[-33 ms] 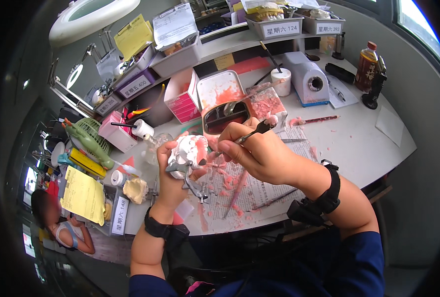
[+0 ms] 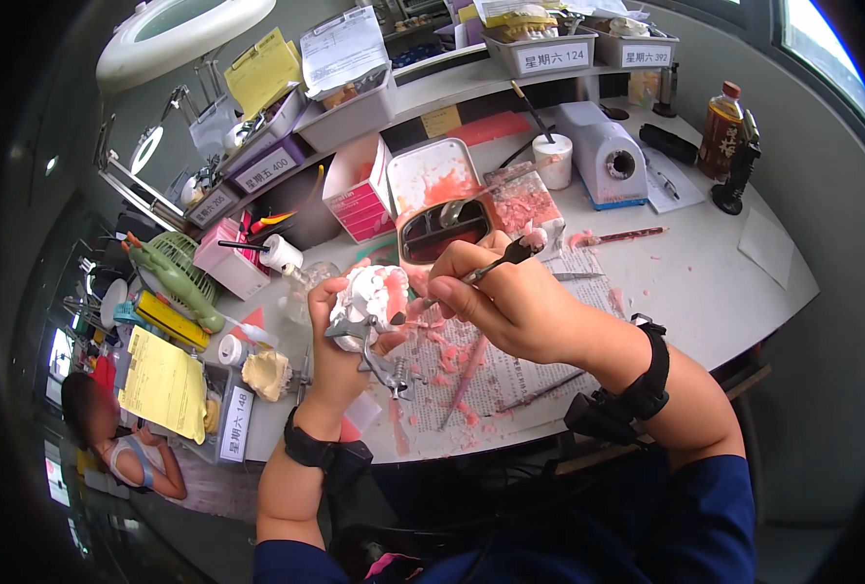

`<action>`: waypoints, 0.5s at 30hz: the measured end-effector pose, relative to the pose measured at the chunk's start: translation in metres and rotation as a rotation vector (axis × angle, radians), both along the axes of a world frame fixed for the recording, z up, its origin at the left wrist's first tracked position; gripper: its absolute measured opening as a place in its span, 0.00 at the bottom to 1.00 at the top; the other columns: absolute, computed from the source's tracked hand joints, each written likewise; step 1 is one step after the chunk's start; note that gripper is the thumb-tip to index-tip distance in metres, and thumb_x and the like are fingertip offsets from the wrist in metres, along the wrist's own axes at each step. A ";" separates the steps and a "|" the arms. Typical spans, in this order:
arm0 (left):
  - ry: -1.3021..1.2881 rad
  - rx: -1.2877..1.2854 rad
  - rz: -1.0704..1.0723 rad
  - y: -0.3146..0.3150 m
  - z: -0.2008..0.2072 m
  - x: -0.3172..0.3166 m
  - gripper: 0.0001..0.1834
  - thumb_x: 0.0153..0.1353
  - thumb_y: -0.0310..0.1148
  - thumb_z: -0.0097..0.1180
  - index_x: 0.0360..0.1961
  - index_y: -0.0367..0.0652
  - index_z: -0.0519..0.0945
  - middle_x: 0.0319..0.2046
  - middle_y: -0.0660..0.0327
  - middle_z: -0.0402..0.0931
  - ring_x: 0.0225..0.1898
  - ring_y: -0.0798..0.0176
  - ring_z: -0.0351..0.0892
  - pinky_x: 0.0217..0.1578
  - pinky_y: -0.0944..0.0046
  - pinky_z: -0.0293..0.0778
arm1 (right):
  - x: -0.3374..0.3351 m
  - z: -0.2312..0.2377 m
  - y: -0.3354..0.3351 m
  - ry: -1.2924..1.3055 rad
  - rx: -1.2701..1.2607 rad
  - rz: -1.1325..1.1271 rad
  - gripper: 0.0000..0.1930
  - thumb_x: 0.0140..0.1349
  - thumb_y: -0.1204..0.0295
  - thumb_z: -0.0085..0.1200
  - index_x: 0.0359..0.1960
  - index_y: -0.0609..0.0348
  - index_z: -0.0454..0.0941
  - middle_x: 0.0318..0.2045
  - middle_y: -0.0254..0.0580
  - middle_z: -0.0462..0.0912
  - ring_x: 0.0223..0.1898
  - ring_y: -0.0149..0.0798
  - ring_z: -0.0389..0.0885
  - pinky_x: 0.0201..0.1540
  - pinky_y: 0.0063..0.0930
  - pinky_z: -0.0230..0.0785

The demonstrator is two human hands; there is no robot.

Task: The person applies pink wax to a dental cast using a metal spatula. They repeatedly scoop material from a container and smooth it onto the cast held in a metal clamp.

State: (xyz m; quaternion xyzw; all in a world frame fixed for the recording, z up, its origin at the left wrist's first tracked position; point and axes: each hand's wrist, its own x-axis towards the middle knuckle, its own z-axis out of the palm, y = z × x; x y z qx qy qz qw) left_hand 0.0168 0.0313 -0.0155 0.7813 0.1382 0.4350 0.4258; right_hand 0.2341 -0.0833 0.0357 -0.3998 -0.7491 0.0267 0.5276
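White dental cast (image 2: 362, 290) with pink wax (image 2: 395, 284) on it, in a metal articulator (image 2: 351, 332), is up off the worktop (image 2: 705, 302), in the left hand (image 2: 329, 362). Left fingers wrapped and clamped round cast and articulator. Right hand (image 2: 510, 304) just beside it, fingers pinched together on a slim carving tool (image 2: 497, 263); pink lump (image 2: 535, 239) at its upper, dark end. Lower end near the cast, can't tell if touching. Below: newspaper (image 2: 541, 382) littered with pink scraps (image 2: 449, 360). Yellowish cast (image 2: 267, 375) out left. Behind: pink-and-white box (image 2: 359, 206), grey machine (image 2: 588, 141). Bottle (image 2: 720, 136) far right. Another person (image 2: 145, 459) sits far left.
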 end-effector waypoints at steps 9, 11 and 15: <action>-0.026 -0.012 -0.005 0.003 0.000 -0.002 0.44 0.47 0.29 0.74 0.58 0.48 0.54 0.66 0.45 0.55 0.63 0.54 0.65 0.61 0.54 0.68 | 0.008 0.003 -0.003 -0.059 -0.046 -0.062 0.08 0.67 0.73 0.46 0.31 0.62 0.73 0.21 0.39 0.76 0.25 0.39 0.74 0.33 0.34 0.65; -0.033 -0.005 0.000 0.004 0.000 -0.003 0.44 0.46 0.29 0.74 0.58 0.47 0.54 0.66 0.46 0.55 0.63 0.54 0.65 0.61 0.54 0.68 | 0.016 0.006 -0.002 0.001 -0.047 -0.115 0.09 0.68 0.72 0.45 0.31 0.63 0.73 0.22 0.40 0.76 0.26 0.39 0.75 0.33 0.33 0.66; -0.034 -0.025 -0.003 0.000 0.004 -0.001 0.45 0.46 0.31 0.74 0.59 0.47 0.55 0.64 0.47 0.57 0.63 0.54 0.65 0.60 0.54 0.69 | 0.029 -0.007 0.017 0.167 -0.140 -0.238 0.10 0.70 0.72 0.42 0.33 0.64 0.73 0.23 0.44 0.77 0.28 0.40 0.77 0.35 0.32 0.67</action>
